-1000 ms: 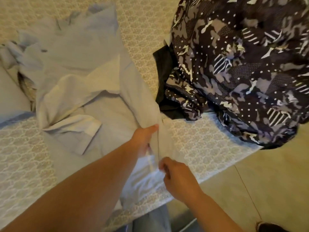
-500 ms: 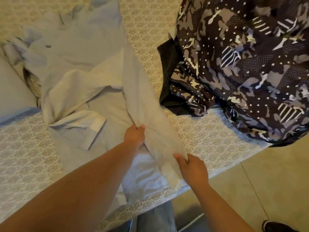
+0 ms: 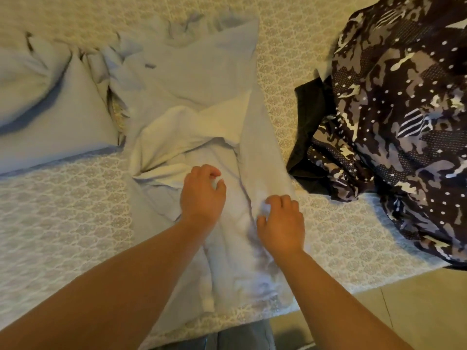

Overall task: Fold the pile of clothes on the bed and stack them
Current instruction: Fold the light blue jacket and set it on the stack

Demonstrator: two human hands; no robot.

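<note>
Pale blue cloth lies rumpled on the bed [image 3: 63, 210]: a bunched piece [image 3: 50, 117] at the left, then the shirt [image 3: 197, 102] spread in the middle. It looks light, soft and floppy, best taken by its edges. On it, the left hand [image 3: 202, 195] and right hand [image 3: 281, 223] sit close together, fingers curled into the fabric. Rightward, a dark patterned heap [image 3: 399, 127] crowds the shirt's edge.

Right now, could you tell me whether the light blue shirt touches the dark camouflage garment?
Apart. The head view shows patterned bedspread between the light blue shirt and the dark camouflage garment.
</note>
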